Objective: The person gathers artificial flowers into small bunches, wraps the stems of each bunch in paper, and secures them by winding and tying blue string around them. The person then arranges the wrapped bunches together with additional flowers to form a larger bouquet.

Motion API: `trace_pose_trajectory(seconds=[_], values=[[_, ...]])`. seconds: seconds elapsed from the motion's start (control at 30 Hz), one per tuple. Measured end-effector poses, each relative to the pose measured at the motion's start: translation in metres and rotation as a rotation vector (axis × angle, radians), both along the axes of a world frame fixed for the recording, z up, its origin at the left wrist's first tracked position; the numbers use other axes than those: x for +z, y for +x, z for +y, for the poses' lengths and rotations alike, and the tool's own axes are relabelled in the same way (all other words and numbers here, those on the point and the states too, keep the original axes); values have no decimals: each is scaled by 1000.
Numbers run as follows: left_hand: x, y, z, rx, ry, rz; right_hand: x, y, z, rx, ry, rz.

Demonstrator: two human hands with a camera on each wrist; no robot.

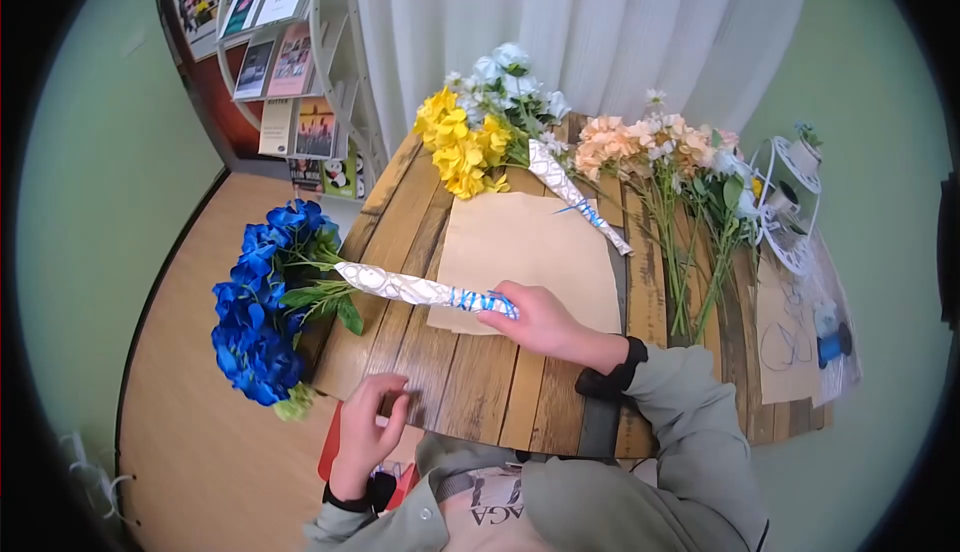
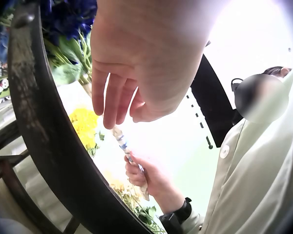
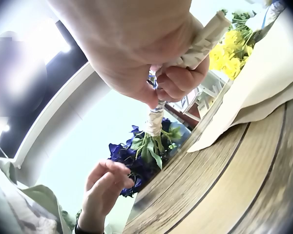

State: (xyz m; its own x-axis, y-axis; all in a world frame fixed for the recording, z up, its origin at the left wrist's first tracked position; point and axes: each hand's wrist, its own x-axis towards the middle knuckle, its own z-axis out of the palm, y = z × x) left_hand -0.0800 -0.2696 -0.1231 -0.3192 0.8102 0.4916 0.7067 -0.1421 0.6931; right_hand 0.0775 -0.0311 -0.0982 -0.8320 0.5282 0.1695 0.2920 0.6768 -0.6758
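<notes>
My right hand (image 1: pixel 540 320) grips the lower end of a blue flower bouquet (image 1: pixel 262 297), its fingers curled round the stems. White patterned paper (image 1: pixel 385 283) wraps those stems, and blue ribbon (image 1: pixel 478 300) is wound round the wrap near my fingers. The bouquet points left, its blossoms out past the table's left edge. In the right wrist view, the end of the wrap (image 3: pixel 205 44) sticks out beyond my fist. My left hand (image 1: pixel 370 427) hovers by the table's near left edge, fingers loosely bent and holding nothing.
Brown paper sheets (image 1: pixel 530 237) lie mid-table. Behind them rests another wrapped bouquet (image 1: pixel 575 197) beside yellow flowers (image 1: pixel 460 147). Peach flowers (image 1: pixel 620 142) with long stems lie right. A white wire stand (image 1: pixel 790 202) and blue spool (image 1: pixel 833 345) sit far right; a book rack (image 1: pixel 340 82) stands behind left.
</notes>
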Motion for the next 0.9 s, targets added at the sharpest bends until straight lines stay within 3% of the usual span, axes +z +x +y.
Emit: trace_pose_trajectory(seconds=[0.23, 0.33, 0.4, 0.53, 0.6, 0.63, 0.7, 0.9], values=[[-7, -19, -8, 101, -4, -106, 7, 39, 66, -233, -163, 294], [-10, -25, 3, 56, -43, -85, 11, 43, 95, -336, -188, 473], [-5, -24, 12, 8, -72, -101, 18, 45, 115, -490, 32, 414], [6, -19, 31, -110, -129, -57, -10, 47, 159, -622, 191, 373], [10, -16, 39, -145, -161, -71, -24, 46, 170, -764, 338, -139], [12, -15, 42, -175, -189, -45, -25, 45, 170, -778, 336, -139], [14, -12, 46, -209, -226, -17, -30, 41, 165, -680, 439, -495], [11, 1, 54, -319, -289, 29, -36, 54, 165, -642, 327, -395]])
